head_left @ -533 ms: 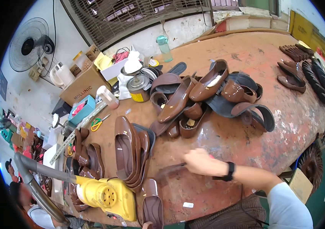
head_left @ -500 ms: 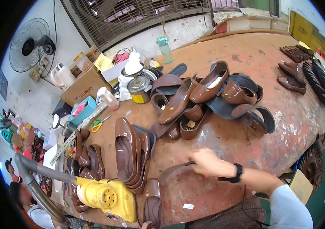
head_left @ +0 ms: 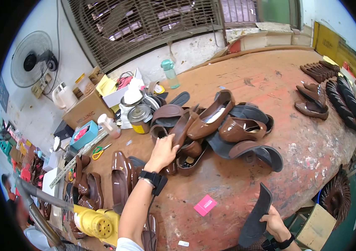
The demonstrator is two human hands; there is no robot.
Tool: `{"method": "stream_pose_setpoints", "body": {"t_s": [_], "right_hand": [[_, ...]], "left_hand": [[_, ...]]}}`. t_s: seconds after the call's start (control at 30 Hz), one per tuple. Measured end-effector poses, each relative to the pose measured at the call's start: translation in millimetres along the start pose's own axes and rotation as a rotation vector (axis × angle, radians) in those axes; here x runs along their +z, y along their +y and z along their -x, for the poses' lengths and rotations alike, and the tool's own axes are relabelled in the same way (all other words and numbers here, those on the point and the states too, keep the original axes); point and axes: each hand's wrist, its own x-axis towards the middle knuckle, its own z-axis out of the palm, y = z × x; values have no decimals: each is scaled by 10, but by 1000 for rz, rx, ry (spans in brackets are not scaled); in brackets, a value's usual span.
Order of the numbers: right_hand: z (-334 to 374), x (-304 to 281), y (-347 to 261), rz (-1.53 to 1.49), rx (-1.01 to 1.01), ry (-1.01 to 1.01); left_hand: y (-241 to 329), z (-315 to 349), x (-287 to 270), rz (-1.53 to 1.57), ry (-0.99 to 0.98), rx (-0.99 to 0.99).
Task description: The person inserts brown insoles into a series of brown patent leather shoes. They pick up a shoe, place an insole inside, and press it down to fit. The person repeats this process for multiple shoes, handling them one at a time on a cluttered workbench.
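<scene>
My left hand (head_left: 162, 153) reaches into the pile and closes on the toe end of a glossy brown shoe (head_left: 185, 124); its fingertips are partly hidden against it. At the front right, my right hand (head_left: 273, 221) grips a dark shoe sole (head_left: 256, 218), held tilted above the table edge. Around the left hand lie more brown shoes (head_left: 213, 115), along with brown-and-black soles (head_left: 255, 154). Beneath my left forearm, another brown shoe (head_left: 149, 236) shows only in part.
A pink card (head_left: 205, 205) lies on the worn table (head_left: 299, 138). A yellow blower-like machine (head_left: 98, 224) stands front left, near more brown shoes (head_left: 120, 178). Scissors (head_left: 100, 152), a tin (head_left: 139, 118) and a bottle (head_left: 170, 74) are farther back.
My left hand has moved from the front edge up to the shoe pile. My right hand has drawn nearer and rightward with the sole. The pink card now shows; the view has shifted.
</scene>
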Motion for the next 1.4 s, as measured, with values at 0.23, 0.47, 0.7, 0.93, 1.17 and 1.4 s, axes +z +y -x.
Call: {"method": "stream_pose_setpoints", "body": {"t_s": [0.23, 0.47, 0.7, 0.93, 1.17, 1.4], "right_hand": [[-23, -364, 95, -26, 34, -57], [-132, -322, 76, -130, -60, -306], [184, 63, -388, 859, -591, -61], [42, 536, 157, 1440, -965, -413], [-132, 971, 818, 1209, -805, -709], [-212, 1290, 1165, 1119, -695, -767]], "left_hand": [[1128, 1303, -506, 872, -12, -4], [2060, 2844, 369, 734, 140, -381], [1916, 2868, 722, 334, -111, -88], [957, 3371, 547, -70, 106, -43], [958, 3723, 1068, 388, 417, -157], [795, 3736, 1303, 511, 451, -109]]}}
